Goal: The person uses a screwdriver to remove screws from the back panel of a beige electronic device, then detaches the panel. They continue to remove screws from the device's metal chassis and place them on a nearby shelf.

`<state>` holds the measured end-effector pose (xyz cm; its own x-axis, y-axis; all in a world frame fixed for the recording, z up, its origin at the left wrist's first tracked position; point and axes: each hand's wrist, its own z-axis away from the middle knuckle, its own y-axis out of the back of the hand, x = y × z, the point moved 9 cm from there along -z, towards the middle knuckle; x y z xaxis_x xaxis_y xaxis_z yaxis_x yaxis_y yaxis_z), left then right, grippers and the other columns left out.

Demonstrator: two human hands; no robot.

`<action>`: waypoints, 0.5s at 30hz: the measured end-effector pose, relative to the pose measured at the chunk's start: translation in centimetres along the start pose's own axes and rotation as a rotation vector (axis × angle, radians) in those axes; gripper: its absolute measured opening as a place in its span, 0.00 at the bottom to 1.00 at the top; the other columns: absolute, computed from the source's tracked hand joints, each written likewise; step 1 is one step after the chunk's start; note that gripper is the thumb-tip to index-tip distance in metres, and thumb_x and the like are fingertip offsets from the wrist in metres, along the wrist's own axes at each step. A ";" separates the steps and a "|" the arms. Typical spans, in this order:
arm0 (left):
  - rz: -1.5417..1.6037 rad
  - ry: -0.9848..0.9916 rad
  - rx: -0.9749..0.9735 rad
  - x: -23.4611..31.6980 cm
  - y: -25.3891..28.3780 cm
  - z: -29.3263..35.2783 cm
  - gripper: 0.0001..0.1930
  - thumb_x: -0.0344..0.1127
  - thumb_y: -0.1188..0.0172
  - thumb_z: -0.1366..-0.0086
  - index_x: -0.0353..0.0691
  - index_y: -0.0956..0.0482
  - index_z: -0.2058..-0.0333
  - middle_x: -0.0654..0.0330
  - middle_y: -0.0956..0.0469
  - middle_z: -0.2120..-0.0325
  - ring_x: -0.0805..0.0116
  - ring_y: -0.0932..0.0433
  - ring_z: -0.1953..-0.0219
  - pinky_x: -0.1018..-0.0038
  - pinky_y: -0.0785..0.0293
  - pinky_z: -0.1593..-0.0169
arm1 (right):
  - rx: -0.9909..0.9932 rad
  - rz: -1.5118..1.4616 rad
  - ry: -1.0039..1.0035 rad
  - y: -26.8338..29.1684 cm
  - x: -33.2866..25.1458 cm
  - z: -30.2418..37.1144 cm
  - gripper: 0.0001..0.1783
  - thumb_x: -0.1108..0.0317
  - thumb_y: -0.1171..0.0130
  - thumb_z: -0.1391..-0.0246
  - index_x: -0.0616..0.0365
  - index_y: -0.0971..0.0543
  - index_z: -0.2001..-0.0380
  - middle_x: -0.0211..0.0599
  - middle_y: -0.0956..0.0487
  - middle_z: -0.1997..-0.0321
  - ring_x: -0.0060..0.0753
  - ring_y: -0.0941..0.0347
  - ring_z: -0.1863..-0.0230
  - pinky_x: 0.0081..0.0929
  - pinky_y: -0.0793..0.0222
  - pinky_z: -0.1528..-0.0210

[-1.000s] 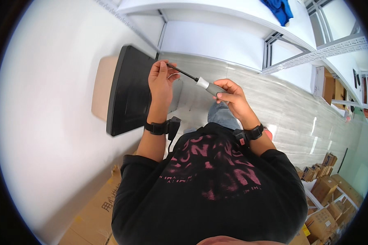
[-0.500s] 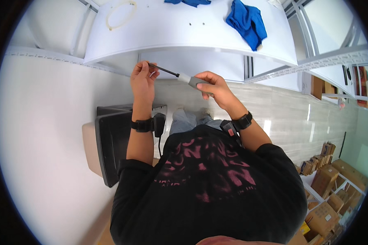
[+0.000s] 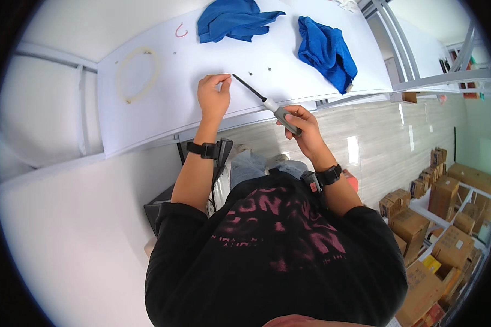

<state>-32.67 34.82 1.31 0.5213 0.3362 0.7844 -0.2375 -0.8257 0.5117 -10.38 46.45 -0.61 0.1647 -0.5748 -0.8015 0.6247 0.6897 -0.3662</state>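
My right hand (image 3: 304,131) is wrapped round the grey and white handle of a screwdriver (image 3: 274,107). Its thin black shaft slants away to the left over the white table (image 3: 174,109). Beside the shaft's tip is my left hand (image 3: 214,99), thumb and fingers pinched together. Whatever lies between those fingertips, if anything, is too small to make out. Two small dark pieces, one of them a nearer bit of hardware (image 3: 250,73), lie on the table just beyond the shaft.
A pale ring of tubing (image 3: 157,71) lies at the table's left, with a short red curved piece (image 3: 181,30) farther back. Two blue cloths sit at the back, one a crumpled cloth (image 3: 327,52) on the right. Cardboard boxes (image 3: 414,226) are stacked at the lower right.
The view has shifted to show more of the tabletop. Both hands have moved forward with the screwdriver, and the left fingertips are now beside its tip rather than over it.
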 end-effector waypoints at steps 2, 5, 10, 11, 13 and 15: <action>-0.070 -0.061 -0.010 -0.1 -1.9 -0.2 0.04 0.34 0.35 0.49 0.48 0.17 0.72 0.66 0.25 0.72 0.62 0.30 0.63 0.67 0.34 0.57 | 0.056 -0.022 0.011 1.0 -0.2 0.1 0.13 0.67 0.45 0.48 0.59 0.26 0.59 0.38 0.22 0.70 0.21 0.34 0.81 0.17 0.40 0.77; -0.209 -0.100 -0.027 0.1 -3.3 -0.3 0.04 0.36 0.34 0.49 0.51 0.16 0.72 0.68 0.27 0.72 0.64 0.31 0.64 0.68 0.36 0.57 | 0.118 -0.043 0.028 2.3 0.0 0.4 0.13 0.67 0.45 0.48 0.59 0.26 0.59 0.38 0.22 0.70 0.21 0.33 0.81 0.17 0.40 0.77; -0.291 -0.118 -0.012 0.6 -3.7 -0.1 0.05 0.38 0.33 0.50 0.52 0.15 0.72 0.69 0.27 0.73 0.66 0.32 0.66 0.69 0.37 0.57 | 0.155 -0.038 0.010 3.7 0.0 0.5 0.12 0.67 0.46 0.48 0.59 0.26 0.60 0.38 0.21 0.70 0.21 0.33 0.81 0.16 0.40 0.77; -0.287 -0.122 -0.019 0.5 -3.8 0.1 0.06 0.38 0.34 0.49 0.52 0.15 0.70 0.69 0.27 0.73 0.66 0.32 0.65 0.68 0.37 0.57 | 0.145 -0.036 0.004 3.8 0.0 0.5 0.12 0.67 0.46 0.47 0.59 0.26 0.60 0.38 0.21 0.70 0.21 0.33 0.81 0.17 0.40 0.77; -0.279 -0.128 -0.025 0.2 -3.8 0.2 0.09 0.38 0.34 0.49 0.51 0.16 0.67 0.68 0.28 0.72 0.64 0.32 0.64 0.67 0.37 0.55 | 0.120 -0.029 -0.006 3.9 -0.1 0.7 0.12 0.67 0.46 0.47 0.58 0.26 0.60 0.38 0.21 0.70 0.20 0.33 0.81 0.17 0.40 0.77; -0.232 -0.117 -0.058 -0.1 -3.7 0.1 0.11 0.36 0.35 0.48 0.47 0.17 0.64 0.66 0.26 0.71 0.63 0.31 0.63 0.66 0.36 0.55 | 0.086 -0.017 -0.013 3.8 -0.3 1.0 0.12 0.67 0.46 0.47 0.58 0.26 0.60 0.38 0.21 0.70 0.21 0.33 0.81 0.17 0.40 0.77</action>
<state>-31.74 37.75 -0.71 0.6574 0.4562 0.5998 -0.1453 -0.7043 0.6949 -7.25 48.83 -1.29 0.1628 -0.5921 -0.7892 0.6910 0.6394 -0.3372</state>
